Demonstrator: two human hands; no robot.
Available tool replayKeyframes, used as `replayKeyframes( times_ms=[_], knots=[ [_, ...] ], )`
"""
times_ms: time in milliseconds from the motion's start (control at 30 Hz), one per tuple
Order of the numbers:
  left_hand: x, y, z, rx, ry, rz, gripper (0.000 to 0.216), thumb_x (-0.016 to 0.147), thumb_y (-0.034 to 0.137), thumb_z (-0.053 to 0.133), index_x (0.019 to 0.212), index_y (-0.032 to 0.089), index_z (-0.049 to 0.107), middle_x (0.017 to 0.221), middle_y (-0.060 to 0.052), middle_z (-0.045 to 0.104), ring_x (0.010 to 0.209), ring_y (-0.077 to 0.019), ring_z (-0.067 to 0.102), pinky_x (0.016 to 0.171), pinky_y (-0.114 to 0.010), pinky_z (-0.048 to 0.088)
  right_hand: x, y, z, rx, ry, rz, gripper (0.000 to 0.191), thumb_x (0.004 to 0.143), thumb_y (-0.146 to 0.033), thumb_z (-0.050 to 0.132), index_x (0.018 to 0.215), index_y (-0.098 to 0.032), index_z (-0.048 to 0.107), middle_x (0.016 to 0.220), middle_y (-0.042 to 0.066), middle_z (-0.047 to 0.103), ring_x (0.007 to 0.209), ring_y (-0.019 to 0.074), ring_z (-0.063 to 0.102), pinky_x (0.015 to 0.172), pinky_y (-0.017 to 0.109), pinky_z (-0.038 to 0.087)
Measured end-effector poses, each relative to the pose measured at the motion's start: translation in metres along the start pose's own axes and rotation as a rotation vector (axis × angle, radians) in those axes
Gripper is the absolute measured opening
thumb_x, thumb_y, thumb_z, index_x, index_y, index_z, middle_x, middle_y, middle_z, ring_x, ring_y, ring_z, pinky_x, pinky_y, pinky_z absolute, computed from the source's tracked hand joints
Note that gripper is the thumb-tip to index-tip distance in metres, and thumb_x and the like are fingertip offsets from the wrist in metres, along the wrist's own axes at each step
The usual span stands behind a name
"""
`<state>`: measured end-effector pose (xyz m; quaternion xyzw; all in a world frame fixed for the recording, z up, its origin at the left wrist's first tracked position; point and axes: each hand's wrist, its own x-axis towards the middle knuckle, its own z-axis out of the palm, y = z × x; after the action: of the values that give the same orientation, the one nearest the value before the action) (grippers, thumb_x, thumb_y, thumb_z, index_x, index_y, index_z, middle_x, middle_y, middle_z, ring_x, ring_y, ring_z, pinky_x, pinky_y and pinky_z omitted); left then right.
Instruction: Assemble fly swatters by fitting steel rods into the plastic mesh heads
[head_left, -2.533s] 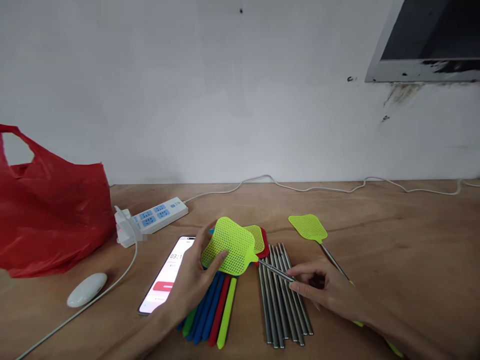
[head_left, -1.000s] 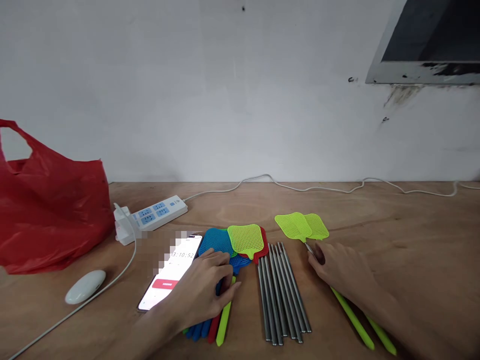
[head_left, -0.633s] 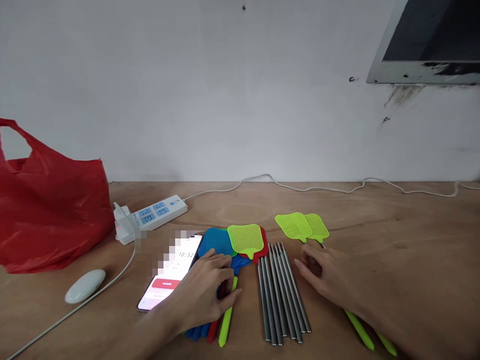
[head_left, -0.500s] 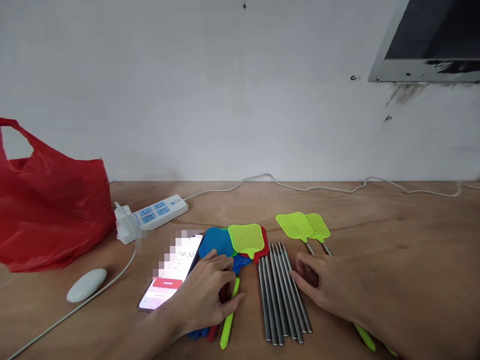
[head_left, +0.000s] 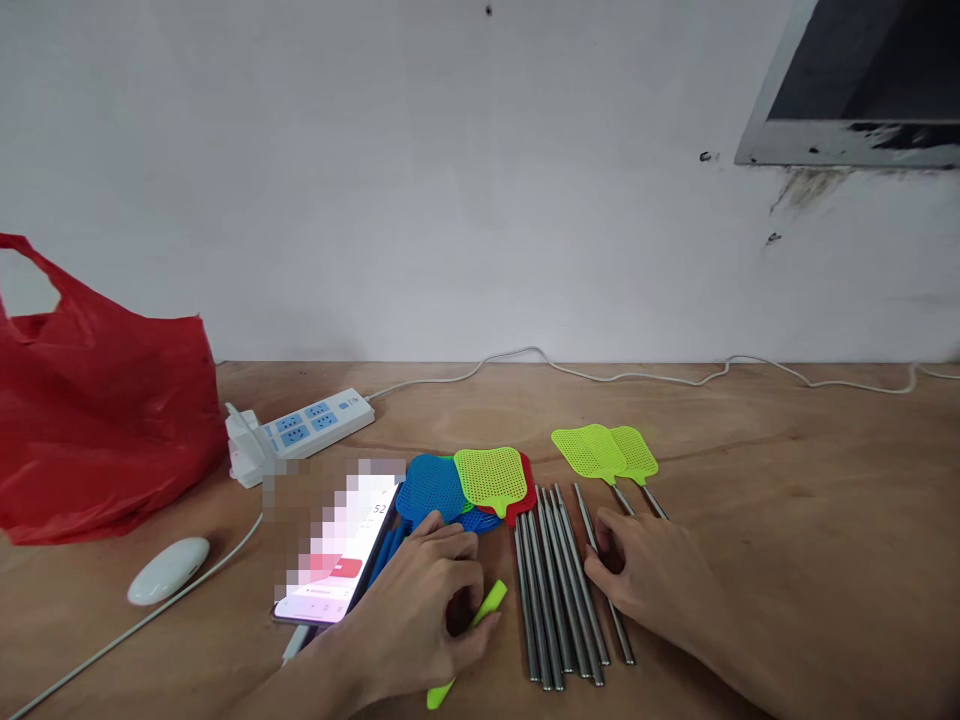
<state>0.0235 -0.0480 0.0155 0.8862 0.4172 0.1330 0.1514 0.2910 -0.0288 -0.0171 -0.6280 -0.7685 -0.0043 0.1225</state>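
Observation:
My left hand (head_left: 424, 610) curls round a lime green plastic handle (head_left: 480, 615) and lifts it at a slant off the pile of blue and red handles beneath the hand. My right hand (head_left: 649, 575) pinches one steel rod (head_left: 592, 530), drawn a little to the right of the bundle of steel rods (head_left: 551, 590). Loose swatter heads lie behind: a blue one (head_left: 427, 488), a green one (head_left: 491, 478) on a red one. Two assembled green fly swatters (head_left: 604, 452) lie to the right, their handles hidden under my right arm.
A phone (head_left: 337, 560) with a lit screen lies left of my left hand. Further left are a white mouse (head_left: 166, 570), a white power strip (head_left: 300, 430) with its cable, and a red plastic bag (head_left: 97, 410). A wall runs behind the wooden table (head_left: 810, 470).
The second green swatter was laid beside the first. My right hand came back to the rods and pulled one aside. My left hand picked the green handle out of the pile and tilted it up.

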Motion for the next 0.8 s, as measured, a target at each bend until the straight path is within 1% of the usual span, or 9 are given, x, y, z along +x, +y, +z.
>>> replayKeyframes(
  times_ms=[100, 200, 233, 300, 400, 500, 567, 667, 800],
  knots=[
    [-0.001, 0.002, 0.0, -0.083, 0.062, -0.001, 0.02, 0.085, 0.027, 0.064, 0.068, 0.019, 0.059, 0.075, 0.001, 0.061, 0.076, -0.0172, 0.06, 0.086, -0.038, 0.036, 0.002, 0.001, -0.002, 0.077, -0.007, 0.033, 0.015, 0.076, -0.024, 0.059, 0.062, -0.022, 0.055, 0.058, 0.001, 0.064, 0.057, 0.0199, 0.057, 0.055, 0.029, 0.024],
    [-0.003, 0.002, -0.002, -0.149, 0.104, 0.009, 0.021, 0.089, 0.028, 0.061, 0.07, 0.019, 0.058, 0.07, 0.003, 0.061, 0.071, -0.0155, 0.058, 0.087, -0.039, 0.036, 0.007, 0.006, -0.005, 0.276, -0.016, 0.077, 0.017, 0.07, -0.021, 0.06, 0.055, -0.022, 0.052, 0.052, -0.002, 0.056, 0.052, 0.0158, 0.05, 0.054, 0.028, 0.027],
    [-0.003, 0.001, -0.003, -0.167, 0.109, 0.013, 0.021, 0.09, 0.028, 0.06, 0.071, 0.02, 0.058, 0.069, 0.004, 0.061, 0.069, -0.0151, 0.057, 0.086, -0.039, 0.036, 0.009, 0.009, -0.006, 0.392, -0.014, 0.094, 0.017, 0.068, -0.022, 0.06, 0.054, -0.022, 0.05, 0.05, -0.003, 0.052, 0.051, 0.0145, 0.047, 0.053, 0.028, 0.028],
    [-0.003, 0.0, -0.004, -0.201, 0.122, 0.013, 0.02, 0.092, 0.029, 0.059, 0.074, 0.02, 0.058, 0.069, 0.004, 0.063, 0.068, -0.0153, 0.056, 0.084, -0.038, 0.037, 0.013, 0.013, -0.009, 0.698, -0.008, 0.12, 0.019, 0.068, -0.026, 0.062, 0.055, -0.022, 0.049, 0.049, -0.005, 0.044, 0.049, 0.0123, 0.041, 0.051, 0.026, 0.028],
    [-0.003, -0.001, -0.003, -0.231, 0.139, 0.021, 0.017, 0.094, 0.029, 0.058, 0.079, 0.021, 0.059, 0.072, 0.004, 0.065, 0.069, -0.0156, 0.056, 0.082, -0.037, 0.038, 0.016, 0.015, -0.016, 1.191, 0.023, 0.198, 0.022, 0.071, -0.037, 0.068, 0.065, -0.021, 0.055, 0.052, -0.008, 0.039, 0.047, 0.0091, 0.035, 0.046, 0.023, 0.025],
    [-0.002, -0.002, -0.001, -0.241, 0.144, 0.035, 0.013, 0.095, 0.029, 0.058, 0.084, 0.022, 0.06, 0.073, 0.004, 0.065, 0.069, -0.0154, 0.057, 0.082, -0.036, 0.039, 0.014, 0.012, -0.023, 1.514, -0.004, 0.319, 0.028, 0.073, -0.045, 0.075, 0.079, -0.021, 0.062, 0.054, -0.007, 0.047, 0.043, 0.007, 0.033, 0.04, 0.021, 0.022],
    [-0.001, -0.002, -0.001, -0.243, 0.14, 0.042, 0.012, 0.095, 0.029, 0.058, 0.087, 0.022, 0.061, 0.073, 0.004, 0.065, 0.071, -0.0161, 0.058, 0.079, -0.035, 0.039, 0.012, 0.009, -0.025, 1.631, -0.074, 0.333, 0.03, 0.074, -0.047, 0.077, 0.084, -0.021, 0.065, 0.059, -0.003, 0.057, 0.044, 0.0076, 0.039, 0.038, 0.019, 0.024],
    [-0.001, -0.001, -0.003, -0.238, 0.135, 0.044, 0.014, 0.096, 0.031, 0.057, 0.087, 0.022, 0.062, 0.073, 0.003, 0.065, 0.071, -0.0167, 0.057, 0.074, -0.032, 0.039, 0.009, 0.005, -0.022, 1.712, -0.184, 0.28, 0.033, 0.079, -0.05, 0.075, 0.087, -0.019, 0.07, 0.068, 0.003, 0.067, 0.052, 0.0107, 0.049, 0.038, 0.017, 0.032],
    [0.0, 0.0, -0.006, -0.231, 0.141, 0.031, 0.017, 0.096, 0.034, 0.057, 0.086, 0.021, 0.062, 0.072, 0.002, 0.063, 0.07, -0.0169, 0.055, 0.07, -0.031, 0.039, 0.005, -0.001, -0.017, 1.742, -0.285, 0.208, 0.036, 0.084, -0.053, 0.071, 0.088, -0.017, 0.074, 0.072, 0.006, 0.069, 0.06, 0.0141, 0.057, 0.042, 0.019, 0.041]
  ],
)
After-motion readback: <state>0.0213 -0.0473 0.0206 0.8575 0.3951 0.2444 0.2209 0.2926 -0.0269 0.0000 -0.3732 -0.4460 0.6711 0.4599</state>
